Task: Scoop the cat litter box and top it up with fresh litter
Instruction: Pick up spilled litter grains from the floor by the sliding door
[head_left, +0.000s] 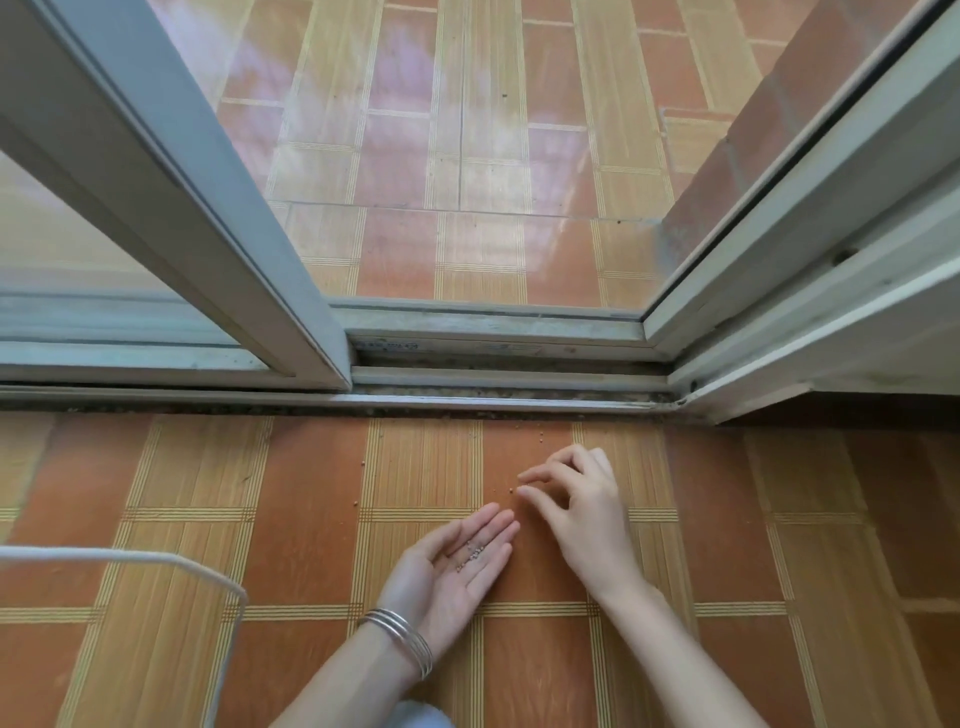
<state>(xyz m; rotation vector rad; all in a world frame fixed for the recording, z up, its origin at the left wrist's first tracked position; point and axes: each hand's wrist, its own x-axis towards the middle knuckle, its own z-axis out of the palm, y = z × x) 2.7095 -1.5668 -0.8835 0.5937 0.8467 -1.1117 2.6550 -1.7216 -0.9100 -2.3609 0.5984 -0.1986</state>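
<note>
Your left hand (457, 564) lies palm up and flat open, cupping a few litter granules (474, 555). Your right hand (574, 501) hovers with fingertips nearly pinched over one stray granule (511, 491) on the tiled floor (306, 519). It grips nothing yet. The granules look hard, round, light — they will likely roll on glossy tile, so pinch from above. What may be the litter box rim (156, 560) shows at left.

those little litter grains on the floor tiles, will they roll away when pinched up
Probably. The stray grain by the right hand looks small and round, so a nudge could roll it on the smooth floor tile. Grains in the flat left hand may spill if tilted.
</note>
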